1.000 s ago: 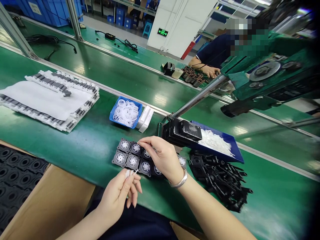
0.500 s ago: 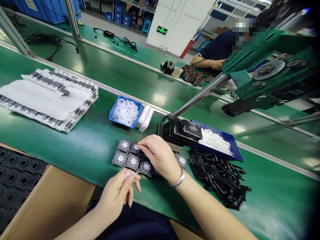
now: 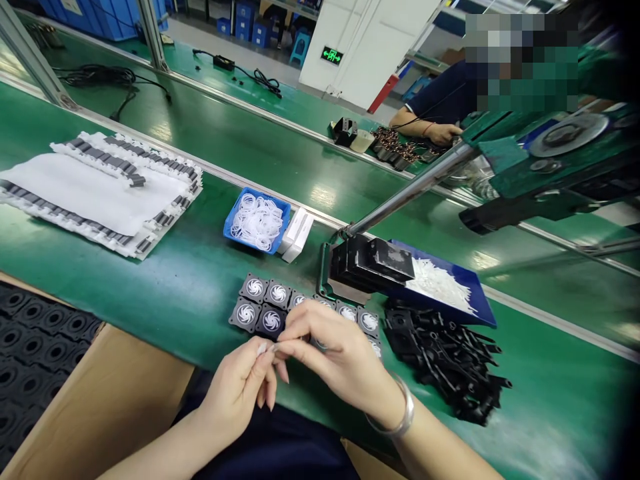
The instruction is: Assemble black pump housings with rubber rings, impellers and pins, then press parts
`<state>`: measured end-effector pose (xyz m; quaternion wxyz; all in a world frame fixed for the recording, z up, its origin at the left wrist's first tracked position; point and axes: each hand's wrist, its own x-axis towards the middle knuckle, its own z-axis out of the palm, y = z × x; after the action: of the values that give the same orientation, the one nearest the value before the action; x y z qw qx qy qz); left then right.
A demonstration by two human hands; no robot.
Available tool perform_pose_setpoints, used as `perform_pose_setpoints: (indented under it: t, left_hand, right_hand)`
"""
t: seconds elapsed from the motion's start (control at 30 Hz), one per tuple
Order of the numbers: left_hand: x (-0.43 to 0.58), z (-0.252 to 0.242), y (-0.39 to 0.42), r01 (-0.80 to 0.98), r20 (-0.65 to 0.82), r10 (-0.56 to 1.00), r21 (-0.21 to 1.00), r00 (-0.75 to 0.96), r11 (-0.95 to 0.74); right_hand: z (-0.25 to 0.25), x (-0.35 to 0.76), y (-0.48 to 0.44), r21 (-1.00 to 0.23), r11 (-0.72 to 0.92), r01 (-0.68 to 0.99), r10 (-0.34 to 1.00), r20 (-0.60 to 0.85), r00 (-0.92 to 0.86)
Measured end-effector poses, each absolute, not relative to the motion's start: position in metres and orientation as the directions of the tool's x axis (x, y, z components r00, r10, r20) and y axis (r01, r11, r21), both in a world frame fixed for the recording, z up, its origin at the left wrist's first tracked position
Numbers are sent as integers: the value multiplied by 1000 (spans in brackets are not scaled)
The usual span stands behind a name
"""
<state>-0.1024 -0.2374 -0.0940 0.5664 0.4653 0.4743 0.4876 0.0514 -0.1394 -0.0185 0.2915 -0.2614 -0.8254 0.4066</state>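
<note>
My left hand (image 3: 243, 387) is at the near edge of the green belt, fingers pinched on a few small white pins. My right hand (image 3: 334, 353), with a silver bangle on the wrist, has its fingertips pinched together at the left hand's fingertips, touching those pins. Just beyond both hands lie two rows of small black square fans (image 3: 265, 303) with white impellers, partly hidden by my right hand.
A blue tray of white rings (image 3: 257, 221) and a white box (image 3: 296, 235) sit behind the fans. A black press (image 3: 370, 263), a blue tray of white pins (image 3: 450, 283) and several black plastic frames (image 3: 445, 360) lie right. White foam strips (image 3: 95, 190) lie left. Another person's hand (image 3: 443, 133) works across the belt.
My right hand has drawn back from the row of fans toward me and now meets the left hand's fingertips. The left hand has stayed put.
</note>
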Motion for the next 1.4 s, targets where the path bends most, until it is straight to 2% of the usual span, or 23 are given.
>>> perform_pose_setpoints:
  t: [0.07,0.13,0.2,0.3,0.47,0.6,0.7,0.77,0.97,1.07,1.17,1.27,1.4]
  left_hand:
    - [-103,-94,-238,-164,-91,995,982,36,96]
    - [-105,-94,-239,-200,-124,992,972,6,123]
    - [-106,-96,-241,-215,-151,988,965,1,148]
    - [-106,-99,-244,-237,-167,986,958,2,162]
    - [-103,-99,-246,-271,-174,985,947,14,171]
    - [-107,-96,-245,-174,-129,991,975,46,136]
    - [-110,-95,-245,-97,-89,995,991,45,93]
    - [-112,-95,-245,-82,-90,995,992,49,94]
    - [-111,-94,-244,-30,-76,993,996,90,79]
    - [-112,-94,-243,-21,-67,996,997,60,68]
    - [-113,-95,-243,-107,-84,996,991,-19,81]
    - [-112,-97,-244,-186,-120,991,977,-55,108]
    - [-111,-99,-245,-182,-125,992,976,-27,118]
  right_hand:
    - [-22,52,-136,-853,468,233,766,259,-588]
    - [-26,52,-132,-824,474,311,804,261,-534]
    - [-32,52,-129,-727,579,369,757,310,-576]
    - [-41,49,-128,-590,721,364,655,408,-635]
    - [-50,45,-131,-539,763,358,616,435,-657]
    - [-47,45,-130,-479,808,344,554,419,-719]
    - [-38,46,-129,-434,811,393,575,465,-673]
    - [-31,47,-130,-466,787,405,610,483,-628]
    - [-30,39,-140,-746,643,176,557,297,-775]
    - [-29,36,-139,-816,557,152,597,266,-757]
    - [-23,32,-128,-882,437,176,714,221,-664]
    - [-24,25,-111,-853,435,288,804,224,-551]
    - [-35,11,-96,-706,606,367,732,313,-605]
